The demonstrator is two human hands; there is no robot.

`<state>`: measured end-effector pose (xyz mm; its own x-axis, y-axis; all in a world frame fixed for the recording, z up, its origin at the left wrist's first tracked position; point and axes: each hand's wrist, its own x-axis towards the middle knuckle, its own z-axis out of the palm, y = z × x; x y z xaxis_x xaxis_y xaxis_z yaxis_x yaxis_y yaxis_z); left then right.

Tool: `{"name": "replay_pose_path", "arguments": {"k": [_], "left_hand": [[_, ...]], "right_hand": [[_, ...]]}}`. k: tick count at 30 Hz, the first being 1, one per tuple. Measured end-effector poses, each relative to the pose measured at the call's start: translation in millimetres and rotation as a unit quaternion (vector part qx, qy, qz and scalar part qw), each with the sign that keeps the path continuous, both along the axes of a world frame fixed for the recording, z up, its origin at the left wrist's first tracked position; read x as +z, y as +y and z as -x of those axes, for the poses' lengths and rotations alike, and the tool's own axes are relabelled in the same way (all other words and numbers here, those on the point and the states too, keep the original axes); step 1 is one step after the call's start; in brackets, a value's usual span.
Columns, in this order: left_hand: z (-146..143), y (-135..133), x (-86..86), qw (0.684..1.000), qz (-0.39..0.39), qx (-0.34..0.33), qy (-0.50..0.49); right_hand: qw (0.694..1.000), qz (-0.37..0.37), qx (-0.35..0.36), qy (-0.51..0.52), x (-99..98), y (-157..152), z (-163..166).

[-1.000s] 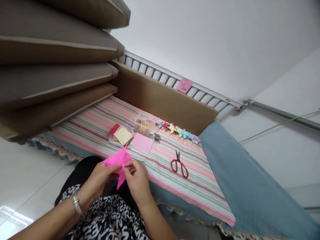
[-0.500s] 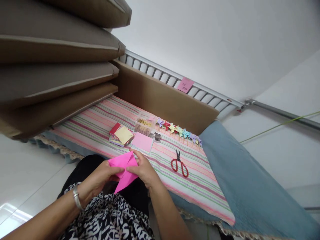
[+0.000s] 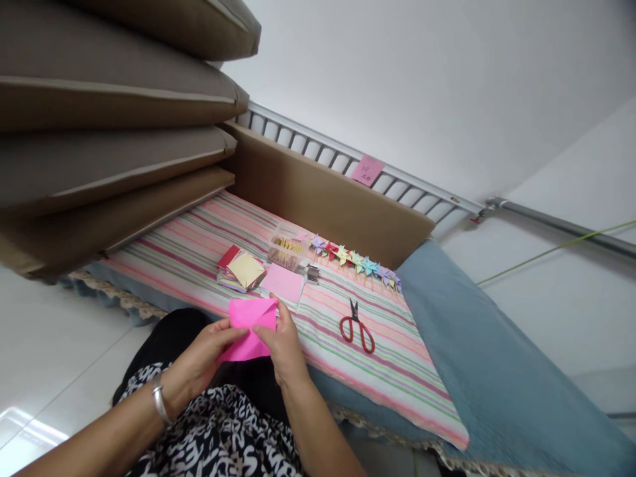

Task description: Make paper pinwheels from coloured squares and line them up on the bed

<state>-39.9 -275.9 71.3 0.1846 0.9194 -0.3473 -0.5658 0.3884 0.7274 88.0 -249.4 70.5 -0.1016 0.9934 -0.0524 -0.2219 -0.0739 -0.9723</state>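
A bright pink sheet of paper [image 3: 253, 313], cut and partly folded in, is held above my lap between both hands. My left hand [image 3: 211, 348] grips its left side, thumb pressed on the front near the middle. On the right side, my right hand [image 3: 283, 341] pinches it, its thumb also at the centre. Fingers behind the paper are hidden. Beyond the hands lie a stack of coloured paper squares [image 3: 241, 268] and a pale pink paper pile [image 3: 282, 283]. Red-handled scissors [image 3: 356, 326] rest to the right, blades pointing away.
A clear plastic box [image 3: 287, 248] holds thin sticks. Several paper pinwheels [image 3: 355, 260] stand in a row behind it, and a small metallic item [image 3: 313, 273] sits close by. Striped cloth [image 3: 387, 371] covers the bed. Folded cushioned panels [image 3: 119, 99] rise at the left.
My hands have turned the pink paper and shifted it slightly; the point that hung at its bottom no longer sticks out. The scissors and paper piles have stayed put.
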Motion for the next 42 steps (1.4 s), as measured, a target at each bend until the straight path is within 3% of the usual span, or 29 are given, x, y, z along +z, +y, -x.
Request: {"name": "replay_pose_path", "arguments": {"k": [8, 12, 15, 18, 21, 27, 32, 34, 37, 42], "left_hand": [[-1.0, 1.1, -2.9, 0.999, -0.001, 0.043, 0.029], [1.7, 2.1, -1.3, 0.997, -0.006, 0.059, 0.051], [7.0, 4.5, -0.2, 0.994, -0.001, 0.075, 0.073], [13.0, 7.0, -0.4, 0.994, 0.006, 0.08, 0.079], [15.6, 8.2, -1.7, 0.995, 0.009, 0.069, 0.078], [14.1, 9.8, -5.9, 0.996, 0.0, 0.048, 0.072], [16.4, 12.0, -9.9, 0.997, -0.005, 0.041, 0.069], [16.6, 12.2, -10.4, 0.996, -0.006, 0.039, 0.074], [14.8, 12.1, -9.8, 0.996, -0.01, 0.034, 0.086], [8.8, 10.6, -8.9, 0.994, -0.019, 0.019, 0.109]], "right_hand": [[0.998, -0.031, -0.032, -0.038, -9.2, -3.6, 5.7], [0.997, -0.039, -0.014, -0.058, -10.9, -4.7, 6.8], [0.989, -0.06, -0.026, -0.129, -10.7, -8.8, -0.3], [0.948, -0.172, -0.07, -0.259, -10.1, -18.8, -11.8], [0.901, -0.268, -0.045, -0.338, -12.4, -29.7, -19.7], [0.909, -0.238, -0.007, -0.343, -19.8, -35.4, -23.7], [0.835, -0.362, -0.022, -0.415, -14.4, -37.3, -29.0], [0.819, -0.382, -0.026, -0.427, -12.9, -38.6, -30.9], [0.826, -0.367, -0.01, -0.428, -12.0, -39.7, -32.6], [0.905, -0.228, 0.0, -0.358, -8.4, -37.9, -29.2]]}}
